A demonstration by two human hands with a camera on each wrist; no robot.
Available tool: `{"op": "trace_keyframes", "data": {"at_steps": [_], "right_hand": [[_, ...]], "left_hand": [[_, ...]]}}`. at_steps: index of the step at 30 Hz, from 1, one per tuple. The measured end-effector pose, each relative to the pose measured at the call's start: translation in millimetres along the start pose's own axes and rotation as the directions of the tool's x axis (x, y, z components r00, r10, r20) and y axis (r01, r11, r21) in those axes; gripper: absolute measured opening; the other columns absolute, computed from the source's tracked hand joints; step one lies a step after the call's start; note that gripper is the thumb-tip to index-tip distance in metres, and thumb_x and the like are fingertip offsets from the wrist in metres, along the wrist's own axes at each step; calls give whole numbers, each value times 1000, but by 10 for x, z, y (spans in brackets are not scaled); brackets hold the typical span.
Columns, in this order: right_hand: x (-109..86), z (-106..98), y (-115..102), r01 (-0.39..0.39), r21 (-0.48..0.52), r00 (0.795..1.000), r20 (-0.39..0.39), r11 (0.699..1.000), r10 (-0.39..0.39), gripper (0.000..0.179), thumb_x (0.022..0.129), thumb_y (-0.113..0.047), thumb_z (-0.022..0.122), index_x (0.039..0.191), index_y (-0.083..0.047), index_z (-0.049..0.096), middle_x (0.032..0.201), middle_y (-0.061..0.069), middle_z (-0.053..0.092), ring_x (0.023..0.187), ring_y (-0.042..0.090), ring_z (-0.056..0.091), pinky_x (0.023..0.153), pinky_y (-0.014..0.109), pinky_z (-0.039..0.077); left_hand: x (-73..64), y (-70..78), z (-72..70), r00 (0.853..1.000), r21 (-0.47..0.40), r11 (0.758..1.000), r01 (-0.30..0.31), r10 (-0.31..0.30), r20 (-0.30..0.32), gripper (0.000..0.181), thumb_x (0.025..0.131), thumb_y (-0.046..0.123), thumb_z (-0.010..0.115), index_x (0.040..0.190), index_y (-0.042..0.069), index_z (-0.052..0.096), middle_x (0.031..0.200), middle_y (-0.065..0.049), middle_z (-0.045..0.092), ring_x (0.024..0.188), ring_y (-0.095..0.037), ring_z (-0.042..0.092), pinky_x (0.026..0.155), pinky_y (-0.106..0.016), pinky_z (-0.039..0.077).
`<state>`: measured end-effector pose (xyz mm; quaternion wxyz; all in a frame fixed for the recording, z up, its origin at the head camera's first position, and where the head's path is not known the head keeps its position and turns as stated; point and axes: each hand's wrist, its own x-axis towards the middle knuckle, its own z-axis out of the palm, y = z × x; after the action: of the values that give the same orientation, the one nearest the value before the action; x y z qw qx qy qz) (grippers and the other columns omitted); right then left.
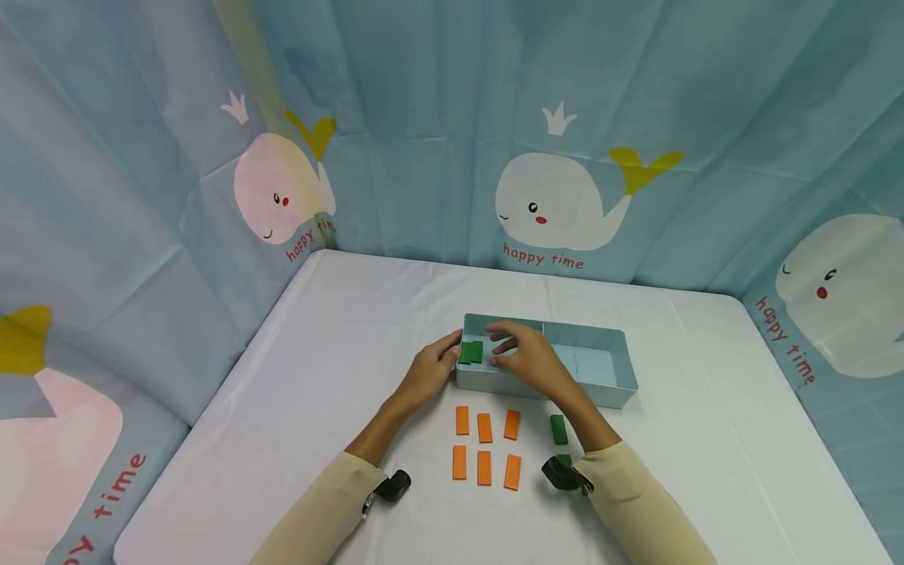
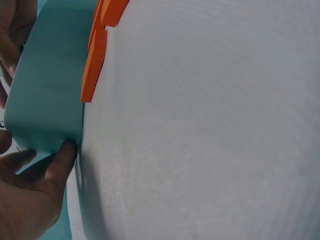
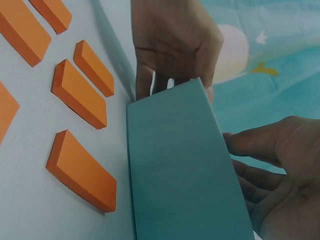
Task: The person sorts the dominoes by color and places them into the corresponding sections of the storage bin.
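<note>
My left hand rests its fingertips against the left end of a long blue-grey box. In the left wrist view, its fingers touch that end wall. Above the box's left compartment hovers my right hand, fingers bent and thumb apart from them, nothing visible between. Two overlapping green blocks lie inside at the compartment's left end. In the right wrist view the near wall hides the right fingertips in part.
Before the box, several orange blocks lie in two rows on the white cloth. Right of them sits a green block, with more green partly hidden under the right wrist. The right compartment shows its bare floor. Whale-print curtains hang behind.
</note>
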<state>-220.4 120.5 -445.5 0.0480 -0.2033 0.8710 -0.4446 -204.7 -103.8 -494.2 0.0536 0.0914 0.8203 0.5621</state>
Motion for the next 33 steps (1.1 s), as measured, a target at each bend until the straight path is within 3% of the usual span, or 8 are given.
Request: {"op": "trace_keyframes", "data": {"at_steps": [10,21,33], "right_hand": [[-200,-98,16,50,4,996,-73,999,-50,50,94,-1,78,143,-8,65,129,16,72,107,28,75,87,45,65],[-408,-187,102,132,-47,975,-174,990,-138,43,94,-1,80,135,-11,71,121,6,75,104,22,74,88,42,64],[-682,-283,185,172,-92,967,-173,981,-186,41,92,-3,83,131,-11,72,120,3,75,103,16,73,83,28,63]], "left_hand": [[13,-13,-7,1000,16,1000,-5,5,1,54,115,32,43,164,9,40,168,-5,42,159,-28,33,130,-52,29],[5,-10,4,1000,27,1000,3,-3,-7,54,115,32,43,165,11,40,168,-4,43,159,-28,34,130,-51,28],[13,-19,13,1000,24,1000,-2,2,-4,55,115,32,43,165,9,40,168,-4,43,158,-28,34,129,-52,31]]}}
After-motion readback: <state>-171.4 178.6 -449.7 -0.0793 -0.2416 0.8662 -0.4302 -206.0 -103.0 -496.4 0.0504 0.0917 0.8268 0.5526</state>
